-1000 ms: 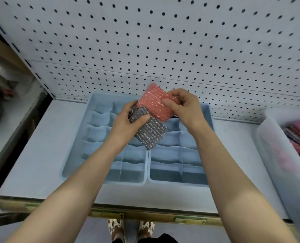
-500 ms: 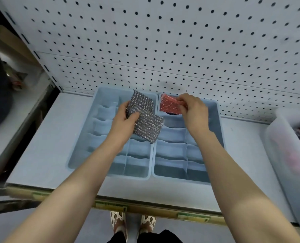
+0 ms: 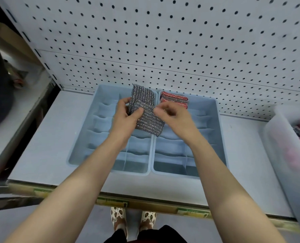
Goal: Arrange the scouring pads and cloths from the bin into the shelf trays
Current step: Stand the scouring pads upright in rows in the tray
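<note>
Head view: two silver-grey scouring pads sit in the left hand (image 3: 126,118), held above the shelf trays; the front silver pad (image 3: 148,121) is pinned between thumb and curled fingers, and the rear silver pad (image 3: 142,96) stands up behind it, its top edge reaching past the fingertips toward the pegboard (image 3: 163,41). The right hand (image 3: 173,114) is just beside the front pad's right edge, fingers bent (motion blur hides whether they actually pinch the pad, so I cannot tell). Beyond the right hand, the pink-red pads (image 3: 174,99) lie in the far left compartment of the right tray (image 3: 221,137); the left tray (image 3: 80,141) lies under and to the outside of the left hand, touching the right tray along the middle; both trays show wavy dividers. The trays rest on a pale shelf (image 3: 40,146). Well out past the right forearm stands a translucent bin (image 3: 282,155) with pink and dark pads blurred inside. Below the wrists, at the shelf's front edge, two patterned shoes (image 3: 133,223) show on the floor.
</note>
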The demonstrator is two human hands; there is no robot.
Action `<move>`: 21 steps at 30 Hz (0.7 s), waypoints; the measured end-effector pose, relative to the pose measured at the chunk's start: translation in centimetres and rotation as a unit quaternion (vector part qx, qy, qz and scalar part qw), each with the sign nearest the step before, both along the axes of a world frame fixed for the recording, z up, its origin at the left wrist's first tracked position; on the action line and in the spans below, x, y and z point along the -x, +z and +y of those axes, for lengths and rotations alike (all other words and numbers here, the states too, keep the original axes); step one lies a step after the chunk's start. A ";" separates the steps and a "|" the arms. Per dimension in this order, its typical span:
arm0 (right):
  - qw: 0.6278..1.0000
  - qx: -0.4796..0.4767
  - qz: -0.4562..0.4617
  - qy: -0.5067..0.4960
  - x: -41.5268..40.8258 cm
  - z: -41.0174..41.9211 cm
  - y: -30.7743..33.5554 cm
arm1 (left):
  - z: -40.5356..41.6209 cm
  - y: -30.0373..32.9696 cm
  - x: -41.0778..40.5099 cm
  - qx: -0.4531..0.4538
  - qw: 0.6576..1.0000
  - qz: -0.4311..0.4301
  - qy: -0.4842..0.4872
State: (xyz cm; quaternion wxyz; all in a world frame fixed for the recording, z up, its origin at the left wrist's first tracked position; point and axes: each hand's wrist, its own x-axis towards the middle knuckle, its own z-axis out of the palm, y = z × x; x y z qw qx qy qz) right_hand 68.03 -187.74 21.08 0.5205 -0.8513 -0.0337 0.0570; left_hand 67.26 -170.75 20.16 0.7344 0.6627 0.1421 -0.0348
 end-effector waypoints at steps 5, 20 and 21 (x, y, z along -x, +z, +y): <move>0.980 -0.179 0.088 -0.014 1.1 -1.5 0.6 | -0.6 0.2 0.1 -0.013 0.999 -0.034 0.008; 0.931 0.300 -0.199 -0.056 -2.3 -4.6 -5.3 | 0.3 -0.4 0.7 -0.020 0.999 -0.026 0.007; 0.921 0.324 -0.207 -0.058 -2.2 -4.5 -5.9 | 0.4 -0.4 0.7 -0.022 0.999 -0.025 0.005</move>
